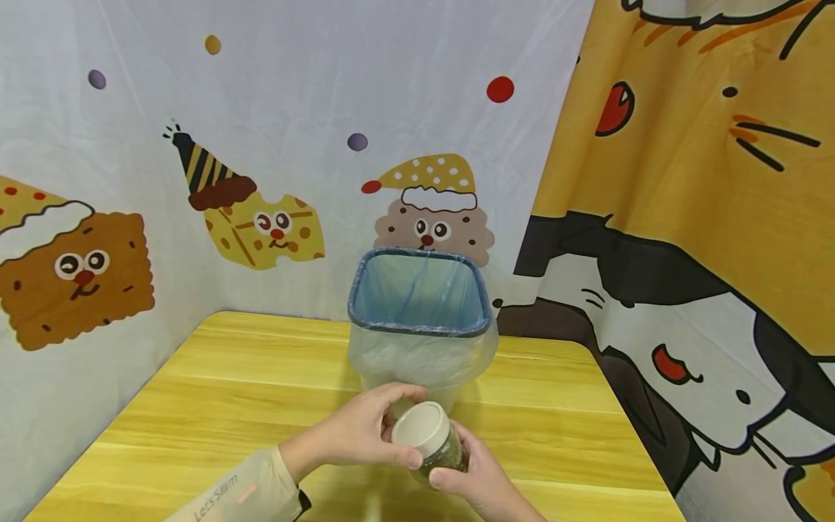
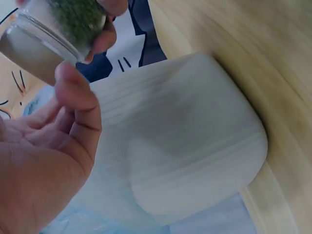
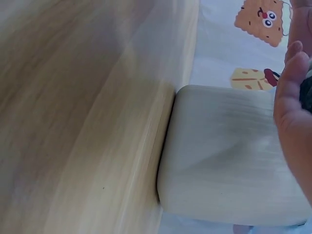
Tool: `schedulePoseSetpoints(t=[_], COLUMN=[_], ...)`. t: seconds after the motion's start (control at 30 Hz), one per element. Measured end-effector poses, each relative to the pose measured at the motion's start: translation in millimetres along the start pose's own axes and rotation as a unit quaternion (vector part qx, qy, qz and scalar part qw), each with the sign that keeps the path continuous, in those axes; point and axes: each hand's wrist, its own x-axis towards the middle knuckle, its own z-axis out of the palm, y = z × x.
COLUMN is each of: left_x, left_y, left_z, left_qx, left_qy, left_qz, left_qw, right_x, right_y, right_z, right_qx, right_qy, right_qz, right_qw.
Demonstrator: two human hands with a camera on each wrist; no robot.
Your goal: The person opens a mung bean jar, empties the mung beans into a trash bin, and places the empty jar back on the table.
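Note:
A small clear jar (image 1: 449, 457) of green dried flakes, capped with a pale cream lid (image 1: 420, 426), is held over the front of the table. My right hand (image 1: 481, 475) grips the jar's body, thumb in front and fingers behind. Around the lid curls my left hand (image 1: 362, 429), its thumb at the lid's near edge. The left wrist view has the jar (image 2: 80, 22) tilted, with the left thumb against the lid (image 2: 31, 53). In the right wrist view, the right hand (image 3: 295, 117) is at the right edge and the jar is mostly cut off.
Just beyond the hands stands a pale waste bin (image 1: 450, 397) with a blue rim (image 1: 417, 330) and a clear plastic liner (image 1: 391, 355) folded over it. It is on a yellow wood-grain table (image 1: 261, 370). Cartoon-printed curtains (image 1: 274, 94) hang behind and to the right.

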Motion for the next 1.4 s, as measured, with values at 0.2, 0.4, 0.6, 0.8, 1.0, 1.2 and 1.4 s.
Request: schedulePoseSetpoints(t=[0.2,0.4,0.6,0.8,1.0,1.2,1.4], left_x=[-0.8,0.3,-0.2,-0.3,1.6,1.8,2.2], left_y=[-0.1,1.2,2.2,3.0,3.9,1.8,1.7], left_z=[-9.7,-12.9,-12.5,-10.4,-4.7,0.0,2.8], left_qx=[-0.025,-0.045,-0.041,-0.040,-0.021,-0.006,-0.001], left_qy=[-0.062,-0.093,-0.090,-0.074,-0.021,0.002,0.018], left_qz=[0.065,0.083,0.066,0.053,0.006,-0.013,-0.016], left_qw=[0.9956,0.9912,0.9929,0.9950,0.9995,0.9999,0.9997], right_x=[-0.4,-0.5,-0.4,-1.3,0.2,2.1,2.4], right_y=[-0.5,-0.2,-0.8,-1.8,-0.7,3.8,4.9], right_z=[-5.4,-6.6,-6.0,-4.3,3.5,4.3,3.6], right_qx=[0.053,0.069,0.088,0.074,-0.018,-0.046,-0.045], right_qy=[-0.078,-0.095,-0.099,-0.076,0.036,0.073,0.072], right_qz=[-0.006,0.008,0.026,0.037,0.035,0.042,0.038], right_qw=[0.9955,0.9930,0.9909,0.9937,0.9986,0.9954,0.9957])
